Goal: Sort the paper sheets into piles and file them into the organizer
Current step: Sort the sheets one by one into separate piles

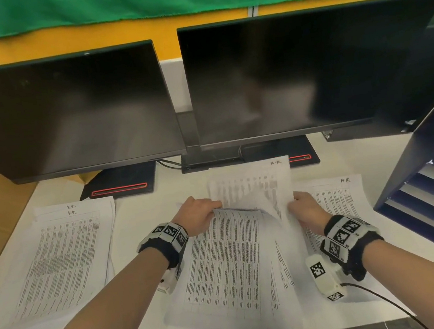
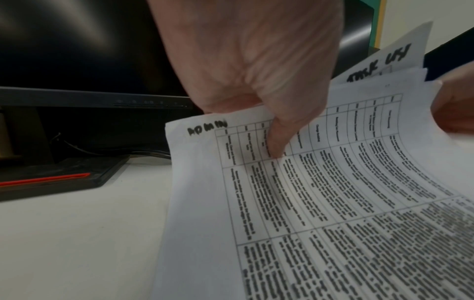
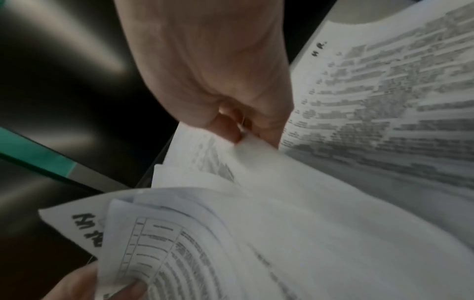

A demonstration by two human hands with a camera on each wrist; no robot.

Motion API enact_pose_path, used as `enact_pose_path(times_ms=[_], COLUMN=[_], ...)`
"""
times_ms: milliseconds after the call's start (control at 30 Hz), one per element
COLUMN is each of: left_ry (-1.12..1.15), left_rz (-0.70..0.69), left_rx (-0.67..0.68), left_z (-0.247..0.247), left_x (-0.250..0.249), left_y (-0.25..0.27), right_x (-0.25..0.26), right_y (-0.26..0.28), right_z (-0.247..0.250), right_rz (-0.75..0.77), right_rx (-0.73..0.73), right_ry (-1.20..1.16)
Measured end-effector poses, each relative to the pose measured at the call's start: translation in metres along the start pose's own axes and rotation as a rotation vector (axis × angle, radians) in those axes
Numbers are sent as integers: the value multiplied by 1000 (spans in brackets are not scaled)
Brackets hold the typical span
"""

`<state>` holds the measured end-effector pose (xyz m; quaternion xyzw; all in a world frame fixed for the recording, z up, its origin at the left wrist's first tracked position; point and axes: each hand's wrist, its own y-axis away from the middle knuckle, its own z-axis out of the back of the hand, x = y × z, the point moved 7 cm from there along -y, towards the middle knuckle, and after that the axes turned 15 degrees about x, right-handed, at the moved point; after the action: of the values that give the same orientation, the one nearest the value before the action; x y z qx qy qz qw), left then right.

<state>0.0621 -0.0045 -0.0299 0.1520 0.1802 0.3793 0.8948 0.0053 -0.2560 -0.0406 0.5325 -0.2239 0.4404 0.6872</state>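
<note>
My left hand [image 1: 198, 214] pinches the top edge of the middle stack [image 1: 224, 267], thumb [image 2: 278, 142] pressed on the sheet marked ADMIN, the other fingers curled behind it. My right hand [image 1: 304, 208] pinches the corner of a raised sheet [image 1: 254, 187] marked H.R., thumb and forefinger closed on the paper; it is lifted off the stack and blurred. Left of the stack lies a pile [image 1: 65, 254] marked I.T.; right of it, partly under my right wrist, a pile [image 1: 337, 196] marked H.R. The organizer [image 1: 431, 179] stands at the desk's right edge, with sheets in its slots. Two dark monitors [image 1: 67, 111] stand behind.
</note>
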Motion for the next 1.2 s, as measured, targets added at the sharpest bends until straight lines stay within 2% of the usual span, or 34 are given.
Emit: enact_pose_path(times_ms=[167,267,333,433,500,667,833,1033,1100,1167,1200], left_ry=[-11,-6,-10,-38,-55,-138,-211,-120,-109,-109,-110], left_rz=[41,60,63,68,54,17,45,70,79,78,77], left_rx=[30,43,42,36,0,-25,4,17,12,2,2], left_z=[0,-2,-2,1,5,7,10,5,4,4,4], left_x=[5,6,6,4,0,-14,-16,-12,-13,-16,-18], left_y=[-2,-3,-4,-5,-4,0,3,2,1,-2,-3], right_x=[-3,-39,-58,-79,-88,-105,-106,-86,-72,-43,-26], right_y=[13,17,21,29,32,43,38,53,54,45,36], right_z=[48,90,110,123,130,149,147,131,111,90,76], right_rz=[19,-195,-296,-440,-494,-611,-625,-678,-687,-581,-474], right_rx=[-311,-467,-458,-293,-235,-398,-330,-341,-318,-352,-352], right_ry=[74,64,44,188,334,436,534,692,833,1010,1049])
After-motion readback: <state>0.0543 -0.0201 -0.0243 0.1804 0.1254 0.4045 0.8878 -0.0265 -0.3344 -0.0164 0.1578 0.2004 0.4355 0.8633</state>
